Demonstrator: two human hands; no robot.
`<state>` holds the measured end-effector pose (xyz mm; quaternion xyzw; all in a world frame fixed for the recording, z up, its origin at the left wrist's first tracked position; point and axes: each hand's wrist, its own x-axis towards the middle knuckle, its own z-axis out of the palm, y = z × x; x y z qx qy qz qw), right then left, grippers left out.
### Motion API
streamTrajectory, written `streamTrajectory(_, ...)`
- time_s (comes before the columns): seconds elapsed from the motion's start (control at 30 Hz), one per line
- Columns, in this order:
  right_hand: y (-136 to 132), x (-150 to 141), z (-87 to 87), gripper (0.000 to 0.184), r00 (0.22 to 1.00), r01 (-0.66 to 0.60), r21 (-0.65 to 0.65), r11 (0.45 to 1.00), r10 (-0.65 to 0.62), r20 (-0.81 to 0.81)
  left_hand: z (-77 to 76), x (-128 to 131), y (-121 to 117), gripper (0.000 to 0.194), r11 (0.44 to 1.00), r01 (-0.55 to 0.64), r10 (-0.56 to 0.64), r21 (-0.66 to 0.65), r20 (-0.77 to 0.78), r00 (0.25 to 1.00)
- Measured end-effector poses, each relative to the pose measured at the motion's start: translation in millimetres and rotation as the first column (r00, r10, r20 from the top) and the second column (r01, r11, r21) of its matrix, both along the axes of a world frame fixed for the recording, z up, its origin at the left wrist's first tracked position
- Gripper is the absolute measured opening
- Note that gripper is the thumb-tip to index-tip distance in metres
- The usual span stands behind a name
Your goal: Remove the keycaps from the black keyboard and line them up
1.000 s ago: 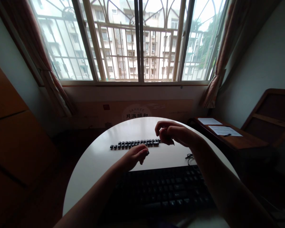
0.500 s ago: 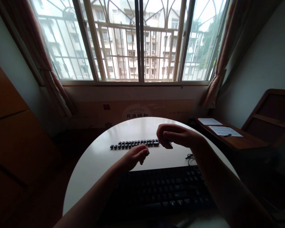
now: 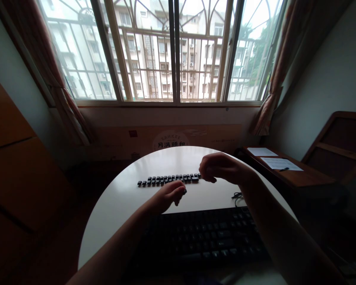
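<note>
Two rows of black keycaps (image 3: pixel 160 180) lie on the white round table (image 3: pixel 112 213). My left hand (image 3: pixel 170 194) hovers just in front of the rows, its fingers pinched on a small dark piece that looks like a keycap (image 3: pixel 185 191). At the right end of the rows is my right hand (image 3: pixel 218 168), knuckles up and fingers curled down together. What its fingertips hold, if anything, is hidden behind the hand. Nearest to me lies a black keyboard (image 3: pixel 201 233), its left part dim and partly covered by my left forearm.
A black cable (image 3: pixel 237 195) lies coiled behind the keyboard's right end. Right of the table, a brown wooden table (image 3: pixel 296 176) bears papers (image 3: pixel 280 163) and a pen (image 3: pixel 284 169). Beyond stands a cardboard box (image 3: pixel 219 136) under the window. An orange-brown cabinet (image 3: pixel 12 178) is at the left.
My right hand has shifted slightly right and turned, so its fingertips, with a dark bit beside them before, now show less. My left hand has stayed in place.
</note>
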<state>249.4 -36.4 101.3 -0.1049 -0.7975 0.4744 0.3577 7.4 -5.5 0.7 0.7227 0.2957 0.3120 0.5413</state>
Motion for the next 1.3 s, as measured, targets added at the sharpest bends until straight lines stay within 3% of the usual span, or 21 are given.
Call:
streamTrajectory(0.17,-4,-1,2.4,0.023,0.997,0.052,-0.026,0.998,-0.051,0.053,-0.3,1,0,0.050,1.000,-0.002,0.002,0.012,-0.008,1.000)
streamTrajectory(0.4,-2,-4,3.8,0.028,0.998,0.022,-0.015,1.000,-0.021,0.062,1.1,1,-1,0.048,1.000,0.002,-0.002,0.013,-0.008,1.000)
streamTrajectory(0.53,4,-8,-1.2,0.035,0.952,0.124,0.165,0.978,-0.164,0.259,2.0,-1,0,0.048,1.000,0.008,-0.007,0.030,-0.023,1.000)
streamTrajectory(0.67,12,-16,-14.2,0.027,0.836,0.203,0.412,0.888,-0.377,0.399,4.1,-2,-1,0.047,0.997,0.024,-0.021,0.068,-0.045,0.999)
streamTrajectory(0.73,16,-20,-20.2,0.021,0.807,0.191,0.480,0.857,-0.415,0.421,4.3,-3,-1,0.046,0.996,0.030,-0.027,0.081,-0.040,0.999)
streamTrajectory(1.1,16,-32,-30.4,0.015,0.815,0.113,0.492,0.864,-0.363,0.451,7.7,-5,-1,0.044,0.987,0.090,-0.089,0.132,-0.015,0.996)
streamTrajectory(1.3,16,-31,-28.1,0.014,0.811,0.137,0.495,0.858,-0.384,0.442,-5.1,-6,8,0.072,0.997,0.033,-0.038,0.073,0.073,0.997)
